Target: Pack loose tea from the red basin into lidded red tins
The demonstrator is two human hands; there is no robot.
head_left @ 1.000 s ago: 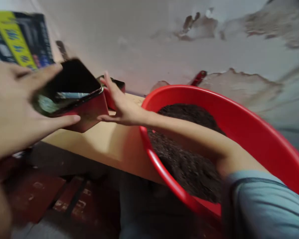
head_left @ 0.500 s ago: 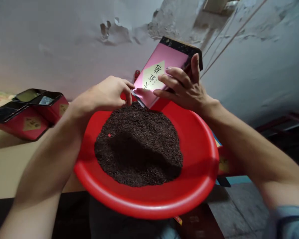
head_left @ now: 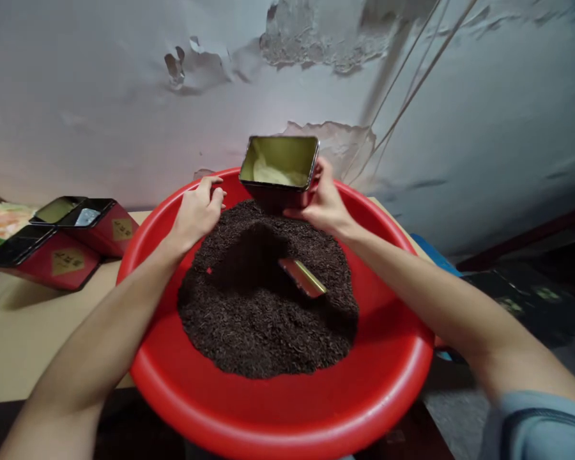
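A blue-grey sleeve (head_left: 541,428) is cut off at the lower right corner, and both forearms run in from the bottom edges. The near rim of a red basin (head_left: 287,409) fills the bottom centre; below it everything is dark, with a grey strip of floor (head_left: 453,415) at lower right. A heap of dark, dry leaves (head_left: 268,332) covers the basin's middle, partly lost in shadow. A small gold-edged piece (head_left: 306,278) lies tilted on it, perhaps a lid.

Beyond, left of centre, the left hand (head_left: 199,207) is free, fingers loosely curled; whether it touches the rim I cannot tell. The right hand (head_left: 328,204) grips a tin (head_left: 280,169) by its side above the far part of the heap, its open mouth showing a pale patch inside; some fingers are hidden behind it. At middle left, red tins (head_left: 67,259) stand on the pale table (head_left: 19,345), their labels blurred. Dark boxes (head_left: 531,300) at right are dim. Behind rises a peeling wall (head_left: 100,76), cords (head_left: 426,70) crossing its upper right.
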